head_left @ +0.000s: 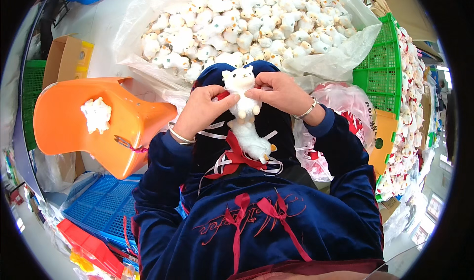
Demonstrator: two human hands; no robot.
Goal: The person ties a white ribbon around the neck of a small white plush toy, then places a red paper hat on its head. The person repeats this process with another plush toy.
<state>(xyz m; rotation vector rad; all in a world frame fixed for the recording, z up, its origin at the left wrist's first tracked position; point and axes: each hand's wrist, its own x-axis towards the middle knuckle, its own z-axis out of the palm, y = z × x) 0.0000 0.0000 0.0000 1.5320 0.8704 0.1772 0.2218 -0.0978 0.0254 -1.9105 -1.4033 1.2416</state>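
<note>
Both hands hold one small white plush animal (240,84) upright over my lap. My left hand (205,107) pinches its body from the left, and my right hand (279,92) grips it from the right near the neck. A second white plush animal (251,139) lies on my lap just below, resting on red ribbons (232,159) and white ribbons (212,134). Each wrist wears a silver bangle. My sleeves are dark blue velvet.
A large clear plastic bag (340,58) of several white plush animals lies ahead. An orange plastic stool (123,127) at my left carries one plush (96,114). At right stands a green crate (382,73) stacked with more plush; a blue crate (101,206) sits lower left, with a cardboard box (66,58) at upper left.
</note>
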